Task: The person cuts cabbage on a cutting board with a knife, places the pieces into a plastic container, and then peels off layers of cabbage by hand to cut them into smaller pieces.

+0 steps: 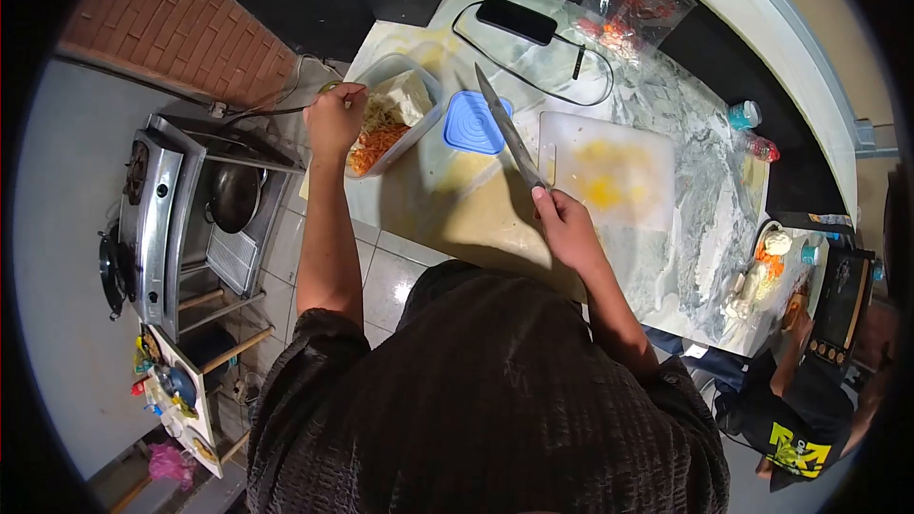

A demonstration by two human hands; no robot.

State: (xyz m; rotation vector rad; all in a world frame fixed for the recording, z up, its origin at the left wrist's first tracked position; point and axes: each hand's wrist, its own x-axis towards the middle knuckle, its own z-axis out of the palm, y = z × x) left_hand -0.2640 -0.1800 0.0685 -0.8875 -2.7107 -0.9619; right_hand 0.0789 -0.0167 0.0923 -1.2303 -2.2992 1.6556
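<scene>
My right hand [566, 231] grips the handle of a long kitchen knife [509, 128], its blade pointing forward and slightly left. The blade passes over the right side of a blue square lid [468, 124]. To the right of the knife lies a white cutting board [643, 171] with yellow stains. My left hand [335, 119] is closed at the left edge of a clear plastic container [423, 131]. Something greenish shows at its fingers, too small to name. Inside the container are shredded orange carrot [374, 148], pale shreds and a white block [407, 95].
A phone [516, 20] with a black cable and a plastic bag of red pieces [628, 14] lie toward the back. On the left stands a gas stove [157, 228] with a wok [234, 195] beside it. Another person [800, 419] works at the far right end of the counter.
</scene>
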